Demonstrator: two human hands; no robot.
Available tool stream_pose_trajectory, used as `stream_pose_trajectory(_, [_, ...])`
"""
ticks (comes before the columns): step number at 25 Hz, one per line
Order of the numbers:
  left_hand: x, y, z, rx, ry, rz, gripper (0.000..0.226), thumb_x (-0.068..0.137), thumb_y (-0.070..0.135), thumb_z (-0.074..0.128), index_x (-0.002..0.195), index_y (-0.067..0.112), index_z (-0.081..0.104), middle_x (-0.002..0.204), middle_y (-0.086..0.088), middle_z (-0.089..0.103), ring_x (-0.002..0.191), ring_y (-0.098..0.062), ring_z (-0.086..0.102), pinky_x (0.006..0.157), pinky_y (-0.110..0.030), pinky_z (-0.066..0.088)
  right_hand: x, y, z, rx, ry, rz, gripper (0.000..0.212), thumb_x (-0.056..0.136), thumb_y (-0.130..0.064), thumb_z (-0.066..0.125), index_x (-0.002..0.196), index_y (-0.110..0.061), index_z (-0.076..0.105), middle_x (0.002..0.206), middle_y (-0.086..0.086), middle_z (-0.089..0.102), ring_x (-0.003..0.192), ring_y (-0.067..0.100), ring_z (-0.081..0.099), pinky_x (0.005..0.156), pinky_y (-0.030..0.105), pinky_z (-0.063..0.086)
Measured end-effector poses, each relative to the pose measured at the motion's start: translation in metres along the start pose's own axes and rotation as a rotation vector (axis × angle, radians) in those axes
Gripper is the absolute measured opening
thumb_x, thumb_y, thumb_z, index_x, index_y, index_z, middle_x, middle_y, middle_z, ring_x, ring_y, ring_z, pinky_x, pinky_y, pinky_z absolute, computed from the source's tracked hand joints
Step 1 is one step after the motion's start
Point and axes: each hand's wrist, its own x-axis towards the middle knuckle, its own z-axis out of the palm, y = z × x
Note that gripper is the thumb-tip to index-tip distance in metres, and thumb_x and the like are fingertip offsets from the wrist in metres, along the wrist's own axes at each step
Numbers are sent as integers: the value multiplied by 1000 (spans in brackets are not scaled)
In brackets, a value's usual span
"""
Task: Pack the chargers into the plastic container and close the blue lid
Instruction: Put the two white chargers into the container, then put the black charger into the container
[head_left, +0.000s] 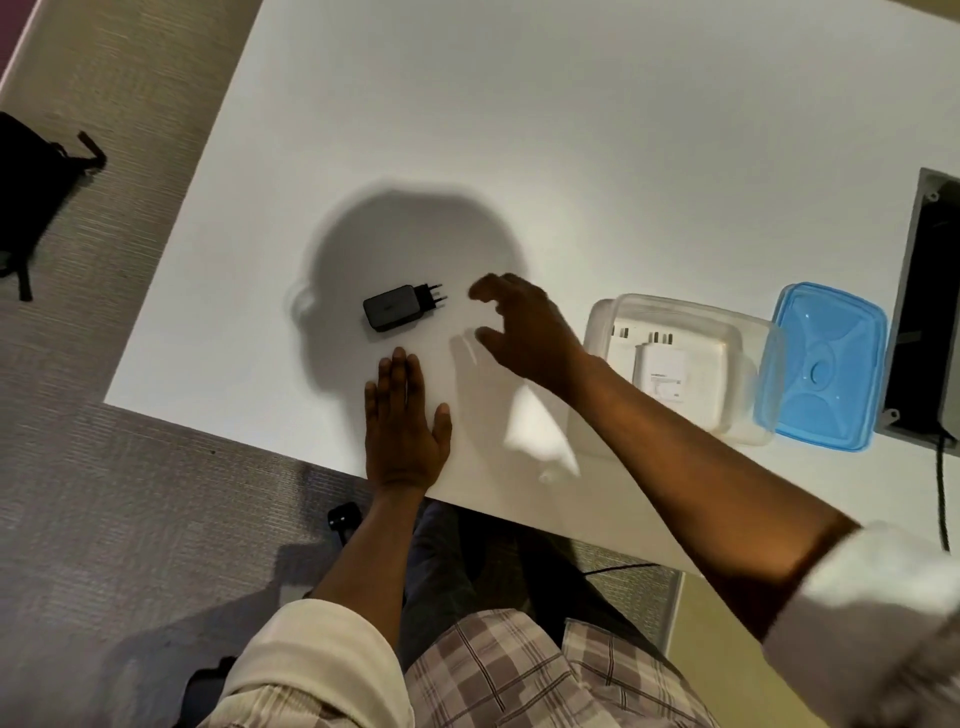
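Right hand (524, 322): held above the counter (467, 130) at frame centre, grip apart, fingers curled and thumb spread, nothing held or touched. It is positioned just right of the black charger (390, 309), with a clear gap to the prongs.

Left hand (404, 421): laid flat, palm down on the counter near its lower edge, fingers extended and close together, nothing gripped. The fingertips are seen just below the black charger, apart from it.

Black charger: a matte, rounded rectangular block, lying on its side left of centre, two round pins directed to the right. It is located within a head-shaped shadow on the smooth white surface.

Plastic container (680, 364): translucent, rectangular with rounded corners, open, placed at right of frame. White chargers (662, 371) are seen inside, lying flat; flat prongs are visible toward the upper wall.

Blue lid (828, 366): translucent blue plastic, rounded rectangle with moulded ribs and a central disc, resting on the counter just right of the container, its left edge touching or overlapping the container rim.
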Motion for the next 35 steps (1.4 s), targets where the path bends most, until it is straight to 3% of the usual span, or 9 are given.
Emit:
stream_pose_trajectory(2, [-2, -1, 1, -2, 14, 8, 76, 96, 43, 39, 159, 9, 13, 168, -10, 14, 156, -26, 9, 127, -46, 11, 26, -7, 18, -107, -130, -63, 61, 84, -19, 72, 139, -16, 48, 141, 10, 51, 122, 29, 53, 96, 39, 51])
stream_pose_trajectory(6, [0, -1, 1, -21, 17, -12, 74, 99, 46, 38, 159, 11, 13, 168, -8, 15, 156, -24, 9, 128, -43, 9, 64, -24, 47, -262, -119, -181, 73, 81, -24, 74, 145, -22, 40, 145, 6, 45, 124, 31, 47, 96, 44, 48])
stream_pose_trajectory(13, [1, -2, 2, -9, 23, -16, 73, 99, 47, 33, 159, 12, 12, 168, -7, 13, 157, -23, 8, 128, -41, 8, 84, -24, 58, -335, -168, -221, 51, 88, -15, 64, 135, -28, 51, 133, 3, 54, 117, 30, 47, 92, 44, 46])
stream_pose_trajectory(20, [-5, -3, 1, 10, 13, -6, 74, 98, 44, 37, 159, 11, 12, 168, -8, 11, 157, -24, 7, 127, -45, 12, 76, 8, 24, -400, -130, -276, 43, 88, -2, 53, 121, -26, 66, 147, 9, 46, 132, 36, 39, 99, 49, 43])
stream_pose_trajectory(24, [0, 0, -5, 17, 4, -9, 74, 98, 44, 38, 159, 10, 14, 168, -8, 12, 156, -25, 9, 127, -45, 14, 61, 24, 15, -190, 164, -43, 34, 89, -13, 54, 121, -17, 64, 122, 14, 57, 107, 37, 55, 81, 48, 52])
stream_pose_trajectory(26, [-1, 1, -5, 16, 3, -8, 74, 98, 43, 38, 159, 10, 15, 168, -9, 13, 156, -26, 10, 127, -45, 14, 54, 20, 23, -129, 92, 157, 50, 87, -38, 59, 133, -21, 50, 122, 12, 54, 107, 36, 57, 79, 42, 51])
stream_pose_trajectory(29, [-2, 1, -5, 2, 4, -12, 74, 97, 43, 39, 159, 9, 15, 168, -9, 15, 156, -26, 10, 127, -45, 12, 50, 5, 35, -132, -35, 253, 81, 78, -61, 64, 143, -24, 32, 127, 13, 52, 105, 37, 61, 78, 44, 52])
stream_pose_trajectory(32, [-1, 1, -4, -5, 0, -19, 73, 98, 44, 39, 159, 10, 15, 168, -8, 15, 156, -25, 9, 128, -43, 8, 51, -8, 44, -174, -29, 303, 89, 77, -58, 68, 146, -22, 26, 129, 15, 50, 104, 39, 62, 81, 46, 53])
stream_pose_trajectory(35, [-1, 1, -4, 4, 4, -11, 72, 99, 45, 35, 159, 10, 15, 168, -8, 15, 156, -25, 10, 128, -43, 9, 53, -16, 47, -150, -14, 322, 72, 83, -37, 68, 142, -18, 30, 122, 16, 50, 98, 38, 64, 71, 39, 49])
